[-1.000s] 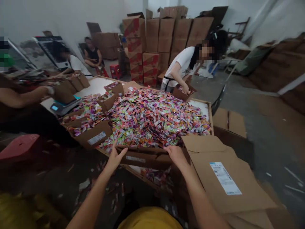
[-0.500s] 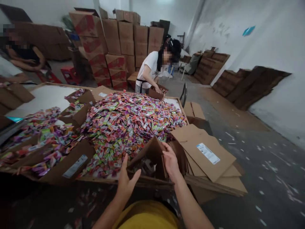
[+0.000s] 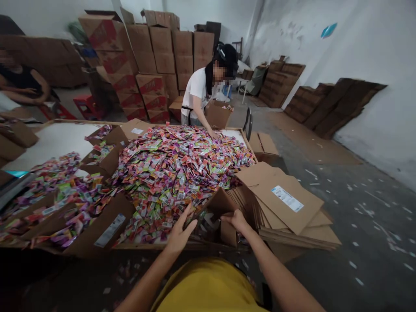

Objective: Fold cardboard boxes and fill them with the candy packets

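Observation:
An open cardboard box (image 3: 217, 203) stands tilted at the table's near edge, directly in front of me. Along its left side lies my left hand (image 3: 180, 229), fingers stretched out and thumb apart, seemingly touching the wall. My right hand (image 3: 238, 220) is closed at the box's right side, pinching its cardboard edge. The inside is dark, with a pale printed shape on it. Beyond the box spreads a big heap of small colourful packets (image 3: 175, 160). Folded flat cartons (image 3: 286, 186) are stacked to the right of my right hand, the top one bearing a white label.
To the left, a labelled box (image 3: 100, 229) lies among more packets. A co-worker (image 3: 198, 91) bends over the far side, one hand at the heap, beside another box (image 3: 219, 114). Stacked cartons (image 3: 156, 47) stand behind. A seated person (image 3: 22, 82) is at far left.
My right hand has gone from open fingers to a pinch on the box, and the box has shifted slightly right. The co-worker's hand has moved from their box to the heap.

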The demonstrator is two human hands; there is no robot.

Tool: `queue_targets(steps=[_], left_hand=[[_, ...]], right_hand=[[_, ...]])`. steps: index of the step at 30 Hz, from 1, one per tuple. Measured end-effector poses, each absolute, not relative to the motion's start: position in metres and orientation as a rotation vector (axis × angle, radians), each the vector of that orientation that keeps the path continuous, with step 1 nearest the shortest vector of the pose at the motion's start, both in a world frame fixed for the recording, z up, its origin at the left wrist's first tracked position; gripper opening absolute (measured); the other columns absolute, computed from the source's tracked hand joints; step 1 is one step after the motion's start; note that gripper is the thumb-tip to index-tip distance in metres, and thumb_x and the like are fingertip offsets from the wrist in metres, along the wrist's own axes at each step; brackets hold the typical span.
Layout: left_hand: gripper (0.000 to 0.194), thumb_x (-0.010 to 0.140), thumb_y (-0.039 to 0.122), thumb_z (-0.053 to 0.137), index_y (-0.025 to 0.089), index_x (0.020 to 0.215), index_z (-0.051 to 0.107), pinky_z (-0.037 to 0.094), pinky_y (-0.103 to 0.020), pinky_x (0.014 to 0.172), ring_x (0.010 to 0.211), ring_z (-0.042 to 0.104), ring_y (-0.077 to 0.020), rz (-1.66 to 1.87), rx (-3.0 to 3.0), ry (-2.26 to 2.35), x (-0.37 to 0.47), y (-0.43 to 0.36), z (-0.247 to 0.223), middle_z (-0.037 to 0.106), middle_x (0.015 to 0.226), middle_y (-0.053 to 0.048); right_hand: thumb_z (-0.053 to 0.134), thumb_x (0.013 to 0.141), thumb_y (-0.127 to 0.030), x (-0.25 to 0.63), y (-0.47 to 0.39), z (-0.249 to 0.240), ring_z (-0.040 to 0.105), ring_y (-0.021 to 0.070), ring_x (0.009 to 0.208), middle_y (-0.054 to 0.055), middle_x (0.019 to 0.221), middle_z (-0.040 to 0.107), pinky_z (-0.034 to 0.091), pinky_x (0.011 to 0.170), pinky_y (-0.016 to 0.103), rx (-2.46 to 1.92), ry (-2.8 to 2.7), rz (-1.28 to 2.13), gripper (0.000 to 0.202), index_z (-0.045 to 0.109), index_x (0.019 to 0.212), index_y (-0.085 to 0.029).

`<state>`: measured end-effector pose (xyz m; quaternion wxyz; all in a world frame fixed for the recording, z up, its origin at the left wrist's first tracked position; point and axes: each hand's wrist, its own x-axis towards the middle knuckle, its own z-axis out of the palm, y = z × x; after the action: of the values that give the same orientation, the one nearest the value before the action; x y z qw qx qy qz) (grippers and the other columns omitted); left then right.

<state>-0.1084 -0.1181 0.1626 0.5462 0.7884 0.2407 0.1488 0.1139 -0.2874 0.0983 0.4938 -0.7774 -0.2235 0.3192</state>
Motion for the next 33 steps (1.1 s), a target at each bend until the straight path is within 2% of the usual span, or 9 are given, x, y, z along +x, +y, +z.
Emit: queue_targets(steps=[4, 6, 11, 14, 17, 23, 28, 31, 33], left_hand=[[0.034, 0.069, 0.022, 0.063, 0.020, 0.099, 0.076, 0.050, -0.044, 0.085, 0.094, 0.068, -0.0343, 0.110, 2.270, 0.820, -0.102, -0.094, 0.177, 0.074, 0.094, -0.013], [0.041, 0.065, 0.018, 0.062, 0.022, 0.104, 0.075, 0.050, -0.045, 0.079, 0.090, 0.069, -0.0370, 0.049, 2.416, 0.847, -0.096, -0.079, 0.184, 0.075, 0.090, -0.013], [0.074, 0.069, 0.016, 0.058, 0.016, 0.142, 0.048, 0.049, -0.037, 0.080, 0.088, 0.069, -0.0294, 0.150, 2.192, 0.994, -0.070, -0.070, 0.176, 0.075, 0.096, -0.013], [0.072, 0.075, 0.035, 0.066, 0.023, 0.143, 0.048, 0.045, -0.040, 0.097, 0.111, 0.063, -0.0310, 0.145, 1.995, 0.862, -0.063, -0.081, 0.166, 0.071, 0.118, -0.011], [0.063, 0.082, 0.056, 0.056, 0.024, 0.137, 0.055, 0.038, -0.043, 0.109, 0.133, 0.049, -0.0312, 0.117, 1.748, 0.669, -0.072, -0.082, 0.158, 0.058, 0.140, -0.010], [0.099, 0.058, 0.043, 0.083, 0.020, 0.146, 0.042, 0.025, -0.050, 0.119, 0.145, 0.031, -0.0340, 0.111, 1.765, 0.596, -0.085, -0.067, 0.124, 0.036, 0.156, -0.015], [0.085, 0.074, 0.046, 0.072, 0.023, 0.148, 0.038, 0.034, -0.051, 0.114, 0.135, 0.046, -0.0321, 0.110, 1.511, 0.571, -0.074, -0.074, 0.133, 0.049, 0.147, -0.016], [0.081, 0.082, 0.045, 0.066, 0.029, 0.152, 0.028, 0.032, -0.046, 0.116, 0.143, 0.036, -0.0282, 0.029, 1.422, 0.367, -0.075, -0.081, 0.154, 0.037, 0.156, -0.010], [0.095, 0.072, 0.039, 0.077, 0.030, 0.152, 0.026, 0.032, -0.045, 0.116, 0.145, 0.032, -0.0296, -0.032, 1.508, 0.325, -0.073, -0.083, 0.157, 0.034, 0.158, -0.010]], right_hand=[[0.076, 0.057, -0.038, 0.114, -0.290, 0.099, 0.068, 0.0270, 0.089, 0.010, 0.096, 0.074, 0.055, 0.079, 0.038, -1.895, -0.581, 0.768, 0.063, 0.065, 0.114, -0.011], [0.076, 0.056, -0.037, 0.113, -0.289, 0.097, 0.069, 0.0282, 0.087, 0.010, 0.091, 0.075, 0.055, 0.081, 0.041, -1.902, -0.608, 0.787, 0.056, 0.068, 0.105, -0.012], [0.073, 0.057, -0.032, 0.115, -0.290, 0.097, 0.065, 0.0290, 0.105, 0.010, 0.110, 0.072, 0.049, 0.098, 0.043, -1.896, -0.701, 0.725, 0.057, 0.068, 0.111, -0.014], [0.070, 0.058, -0.029, 0.119, -0.292, 0.099, 0.067, 0.0282, 0.099, 0.010, 0.106, 0.073, 0.051, 0.093, 0.042, -1.905, -0.734, 0.728, 0.049, 0.070, 0.105, -0.014], [0.069, 0.059, -0.028, 0.123, -0.294, 0.099, 0.068, 0.0269, 0.089, 0.009, 0.096, 0.074, 0.054, 0.085, 0.039, -1.894, -0.726, 0.762, 0.040, 0.072, 0.097, -0.014], [0.071, 0.058, -0.028, 0.119, -0.290, 0.090, 0.067, 0.0259, 0.082, 0.005, 0.083, 0.074, 0.055, 0.078, 0.039, -1.870, -0.712, 0.800, 0.031, 0.072, 0.087, -0.016], [0.074, 0.057, -0.029, 0.122, -0.291, 0.090, 0.064, 0.0268, 0.103, 0.008, 0.110, 0.071, 0.051, 0.093, 0.041, -1.795, -0.760, 0.714, 0.056, 0.068, 0.112, -0.017], [0.071, 0.060, -0.032, 0.126, -0.293, 0.092, 0.067, 0.0268, 0.086, 0.008, 0.090, 0.073, 0.055, 0.080, 0.040, -1.819, -0.732, 0.790, 0.045, 0.071, 0.101, -0.012], [0.069, 0.062, -0.032, 0.126, -0.291, 0.092, 0.067, 0.0255, 0.076, 0.007, 0.079, 0.072, 0.056, 0.072, 0.039, -1.829, -0.714, 0.827, 0.038, 0.072, 0.093, -0.011]])
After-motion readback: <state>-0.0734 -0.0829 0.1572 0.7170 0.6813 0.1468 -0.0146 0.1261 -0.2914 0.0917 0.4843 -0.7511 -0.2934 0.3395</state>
